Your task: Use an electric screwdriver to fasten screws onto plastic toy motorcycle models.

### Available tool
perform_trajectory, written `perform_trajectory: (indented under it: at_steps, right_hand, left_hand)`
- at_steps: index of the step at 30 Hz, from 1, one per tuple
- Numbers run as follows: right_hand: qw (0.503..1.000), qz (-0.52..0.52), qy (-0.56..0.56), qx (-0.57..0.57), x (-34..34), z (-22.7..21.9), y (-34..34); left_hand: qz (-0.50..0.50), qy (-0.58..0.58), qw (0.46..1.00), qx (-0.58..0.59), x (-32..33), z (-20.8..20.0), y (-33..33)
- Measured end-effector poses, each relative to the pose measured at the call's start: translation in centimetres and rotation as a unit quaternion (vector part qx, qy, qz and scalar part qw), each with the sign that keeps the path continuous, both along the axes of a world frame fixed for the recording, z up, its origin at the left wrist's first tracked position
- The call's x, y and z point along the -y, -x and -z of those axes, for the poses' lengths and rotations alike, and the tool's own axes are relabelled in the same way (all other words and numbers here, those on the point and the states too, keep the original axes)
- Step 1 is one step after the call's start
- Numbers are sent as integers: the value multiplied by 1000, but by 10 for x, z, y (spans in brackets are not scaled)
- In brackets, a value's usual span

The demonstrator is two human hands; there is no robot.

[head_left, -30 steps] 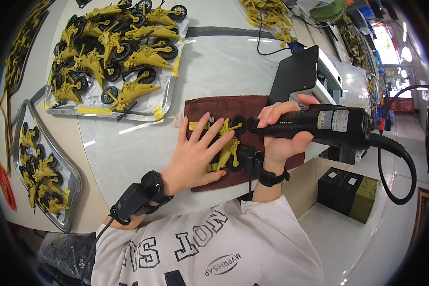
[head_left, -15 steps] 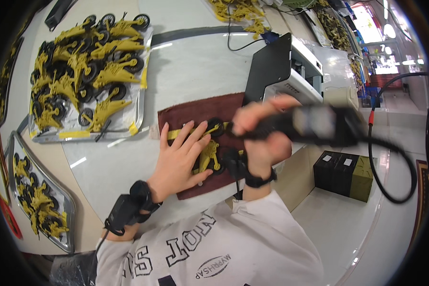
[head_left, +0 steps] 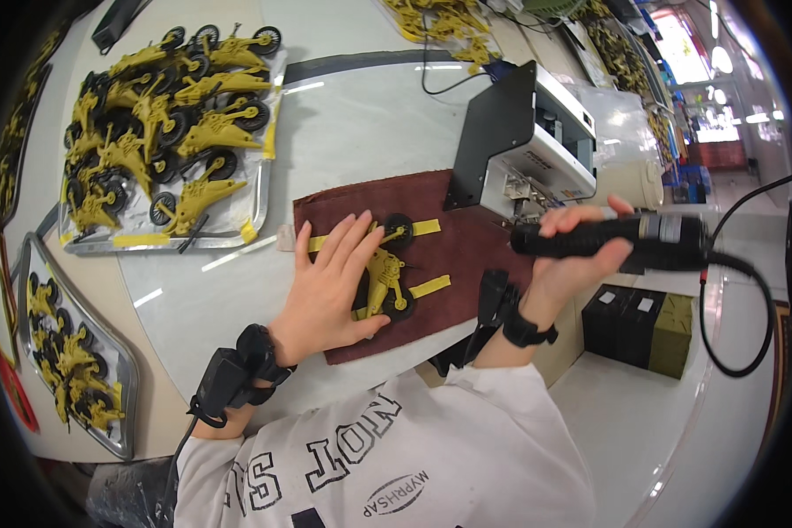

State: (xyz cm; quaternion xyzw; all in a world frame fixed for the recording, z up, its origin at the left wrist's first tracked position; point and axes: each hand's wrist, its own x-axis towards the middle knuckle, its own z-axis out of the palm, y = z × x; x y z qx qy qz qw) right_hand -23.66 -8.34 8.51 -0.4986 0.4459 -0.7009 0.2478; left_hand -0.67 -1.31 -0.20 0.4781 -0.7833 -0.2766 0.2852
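Note:
On a maroon cloth (head_left: 466, 233) lies a yellow toy motorcycle (head_left: 383, 280) with black wheels, partly covered by my left hand. Fingers outstretched, my left hand (head_left: 330, 277) rests flat over its left side. My right hand (head_left: 581, 251) is wrapped round a black corded electric screwdriver (head_left: 620, 239), held sideways with its front end pointing left. That front end is by the small metal outlet of a black and white screw feeder (head_left: 537, 150); whether it touches cannot be made out. Yellow tape strips (head_left: 429, 286) stick out from beside the motorcycle. Black straps circle both wrists.
At the left, a metal tray (head_left: 150, 239) holds several yellow motorcycles; another tray (head_left: 125, 414) of them sits nearer. More yellow parts (head_left: 444, 22) lie at the far edge. The screwdriver's cable (head_left: 770, 326) loops at the right, near a black and olive box (head_left: 634, 326) below.
My right hand has carried the screwdriver rightward, away from the motorcycle and over to the screw feeder's front. My left hand stays on the motorcycle.

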Motion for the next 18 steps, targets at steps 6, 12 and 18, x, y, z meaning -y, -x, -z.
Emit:
perform_trajectory:
  at_steps: [6,12,18]
  right_hand:
    - [989,-45,66,123,-26,-10,-21]
    - [968,-114,110,194,-64,-18,19]
    - [949,-188,43,251,-62,4,14]
  left_hand:
    - [-24,20,998,50,-2,-24,-6]
    - [-282,27,958,54,-66,-72,-99]
    - [-692,-81,662,277,-214,-39,-243]
